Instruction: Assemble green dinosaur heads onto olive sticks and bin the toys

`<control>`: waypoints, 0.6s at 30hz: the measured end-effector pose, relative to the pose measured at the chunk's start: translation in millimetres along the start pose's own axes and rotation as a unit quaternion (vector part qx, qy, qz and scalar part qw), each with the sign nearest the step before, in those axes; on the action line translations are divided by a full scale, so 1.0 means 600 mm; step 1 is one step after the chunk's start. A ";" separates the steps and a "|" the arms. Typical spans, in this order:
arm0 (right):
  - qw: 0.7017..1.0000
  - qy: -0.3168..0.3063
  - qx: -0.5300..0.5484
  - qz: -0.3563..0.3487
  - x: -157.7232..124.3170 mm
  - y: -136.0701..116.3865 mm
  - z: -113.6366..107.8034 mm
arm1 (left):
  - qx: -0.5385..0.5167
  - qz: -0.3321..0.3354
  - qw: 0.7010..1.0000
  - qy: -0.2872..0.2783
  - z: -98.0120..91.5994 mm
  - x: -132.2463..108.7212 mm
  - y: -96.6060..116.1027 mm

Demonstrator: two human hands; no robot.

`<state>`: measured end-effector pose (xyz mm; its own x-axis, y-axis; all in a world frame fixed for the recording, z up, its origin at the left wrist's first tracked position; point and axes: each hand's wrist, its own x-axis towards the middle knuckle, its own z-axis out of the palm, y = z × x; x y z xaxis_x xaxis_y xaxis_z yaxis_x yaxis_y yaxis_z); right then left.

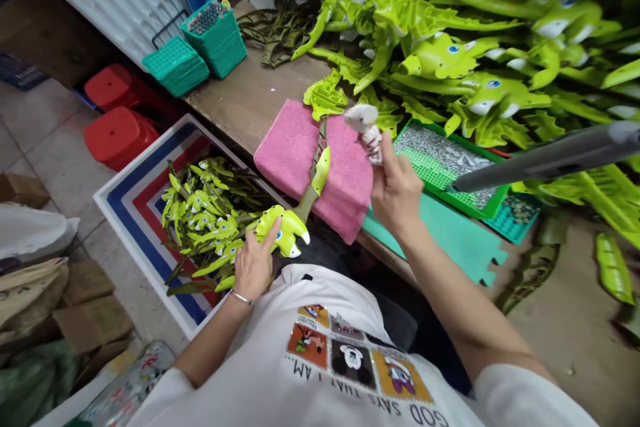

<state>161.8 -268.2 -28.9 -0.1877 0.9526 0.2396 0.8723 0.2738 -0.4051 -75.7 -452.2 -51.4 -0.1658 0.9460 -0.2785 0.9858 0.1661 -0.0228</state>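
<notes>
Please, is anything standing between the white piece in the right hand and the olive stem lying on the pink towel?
Nothing visible stands between them. The white piece, held in the right hand, is near the olive stem of the lime-green toy figure. Only the pink towel lies beneath that stem.

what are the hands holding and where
The right hand pinches a white figure by its lower end; the left hand holds a lime-green plastic creature at its head.

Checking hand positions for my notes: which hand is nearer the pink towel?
Right. The right hand is at the pink towel's right edge, in the picture; the left hand is lower down, below the towel and apart from it.
</notes>
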 end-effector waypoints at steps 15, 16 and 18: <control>0.998 0.029 -0.006 0.054 -0.047 0.069 -0.010 | -0.449 0.046 0.892 0.028 0.088 0.032 -0.074; 0.998 0.035 -0.007 0.057 -0.055 0.079 -0.004 | -0.461 0.042 0.886 0.025 0.088 0.032 -0.074; 0.997 0.047 -0.018 0.061 -0.066 0.101 0.010 | -0.480 0.041 0.876 0.024 0.085 0.032 -0.071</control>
<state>219.3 -288.6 -68.4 -0.0384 0.9613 0.2728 0.9018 0.1509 -0.4049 -119.8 -455.5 -104.8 -0.1191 0.9726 -0.1996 0.5234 0.2323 0.8198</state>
